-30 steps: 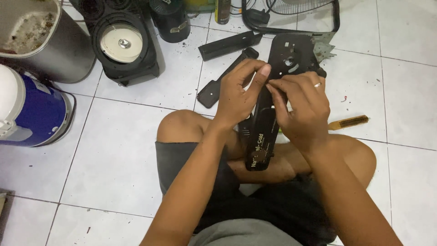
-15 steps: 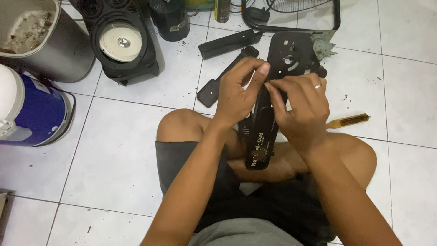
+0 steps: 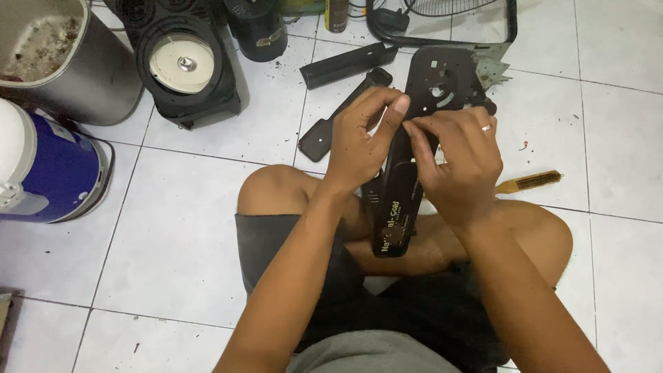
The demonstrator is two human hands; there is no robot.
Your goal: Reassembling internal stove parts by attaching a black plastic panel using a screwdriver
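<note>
In the middle of the frame, a person sitting cross-legged on the white tile floor (image 3: 179,235) holds a long black plastic cover (image 3: 400,200) upright over the lap, its round upper end (image 3: 445,83) reaching toward the top centre. The left hand (image 3: 359,141) wraps the cover's left edge, thumb and curled fingers clamped on it just below the round end. The right hand (image 3: 459,162) sits on the right edge, its forefinger and thumb pressed together in a pinch at the narrow neck of the cover; whatever small piece they pinch is too small to tell. The two sets of fingertips nearly meet there. To do this well, the left hand probably ought to keep the cover steady against the knee while the right works with light, even pressure, since thin plastic like this may crack if twisted. A yellow brush (image 3: 528,182) lies on the tiles at middle right, just beside the right knee. Two loose black strips (image 3: 345,65) lie at upper centre, near a black fan housing (image 3: 186,65) at upper left. A grey bin (image 3: 55,62) and a blue-and-white jug (image 3: 41,166) stand along the left edge, well apart from the hands.
</note>
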